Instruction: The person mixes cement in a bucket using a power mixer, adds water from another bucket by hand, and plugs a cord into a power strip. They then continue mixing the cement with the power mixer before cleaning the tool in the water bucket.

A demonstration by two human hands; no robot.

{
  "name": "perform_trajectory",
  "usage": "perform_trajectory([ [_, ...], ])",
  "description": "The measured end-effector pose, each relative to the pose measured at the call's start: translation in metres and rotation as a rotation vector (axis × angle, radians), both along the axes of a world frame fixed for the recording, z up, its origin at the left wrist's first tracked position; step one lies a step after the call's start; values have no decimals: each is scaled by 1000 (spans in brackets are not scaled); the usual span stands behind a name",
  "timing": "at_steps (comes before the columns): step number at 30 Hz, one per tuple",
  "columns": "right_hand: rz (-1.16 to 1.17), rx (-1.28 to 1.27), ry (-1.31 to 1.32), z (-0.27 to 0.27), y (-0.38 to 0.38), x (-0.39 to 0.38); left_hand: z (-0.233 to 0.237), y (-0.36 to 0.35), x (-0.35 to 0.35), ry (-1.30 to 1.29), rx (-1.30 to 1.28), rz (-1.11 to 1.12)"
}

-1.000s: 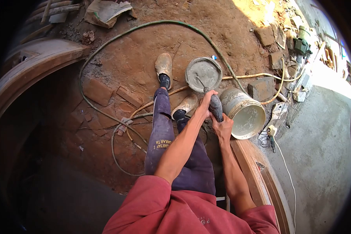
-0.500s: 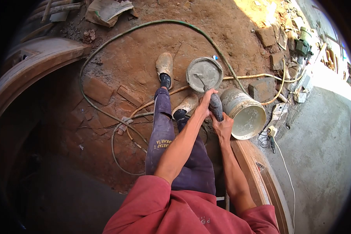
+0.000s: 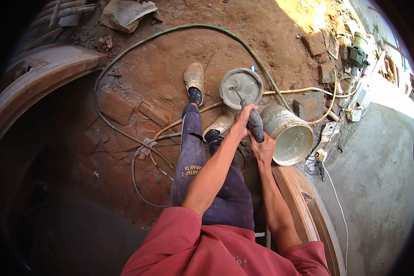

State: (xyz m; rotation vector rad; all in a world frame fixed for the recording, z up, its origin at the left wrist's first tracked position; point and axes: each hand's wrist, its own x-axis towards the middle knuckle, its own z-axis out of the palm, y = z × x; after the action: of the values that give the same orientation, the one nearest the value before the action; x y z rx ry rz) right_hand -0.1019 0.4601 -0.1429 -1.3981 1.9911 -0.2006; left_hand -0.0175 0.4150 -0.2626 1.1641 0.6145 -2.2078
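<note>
Both of my hands are wrapped round a dark, cement-smeared power drill [image 3: 255, 123]. My left hand [image 3: 244, 115] grips its front part, and my right hand [image 3: 263, 146] holds its rear end. From the drill a thin mixing rod [image 3: 237, 94] reaches down into grey wet mix in a round bucket [image 3: 222, 90]. The rod's lower end is sunk in the mix. Just right of my hands a larger pale bucket [image 3: 273, 117] leans on its side, its mouth towards me, with whitish residue or liquid inside.
A green hose [image 3: 170, 30] loops over the reddish dirt around my feet. A yellowish hose [image 3: 303, 89] runs right past a concrete block [image 3: 309, 105]. Curved wooden frames [image 3: 50, 73] lie left and lower right. A white cord [image 3: 338, 198] crosses the grey floor [image 3: 377, 184].
The mixing rod's lower end has shifted slightly within the bucket, and the drill's front has tilted a little. Both hands stay on the drill.
</note>
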Motion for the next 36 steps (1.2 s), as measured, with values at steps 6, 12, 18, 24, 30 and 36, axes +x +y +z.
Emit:
perform_trajectory([
  [6, 25, -16, 26, -6, -5, -3, -1, -9, 1, 27, -23, 18],
  [12, -4, -3, 15, -1, -10, -1, 7, -14, 2, 36, 25, 45],
  [18, 6, 5, 34, 0, -12, -2, 8, -14, 0, 42, 10, 32],
  [24, 45, 18, 59, -3, -15, -7, 5, -19, 3, 37, -28, 26],
  [30, 28, -22, 54, -6, -21, -10, 1, -29, -4, 78, -5, -29],
  [36, 23, -22, 102, -7, -21, -14, 5, -29, -10, 63, -18, 24],
])
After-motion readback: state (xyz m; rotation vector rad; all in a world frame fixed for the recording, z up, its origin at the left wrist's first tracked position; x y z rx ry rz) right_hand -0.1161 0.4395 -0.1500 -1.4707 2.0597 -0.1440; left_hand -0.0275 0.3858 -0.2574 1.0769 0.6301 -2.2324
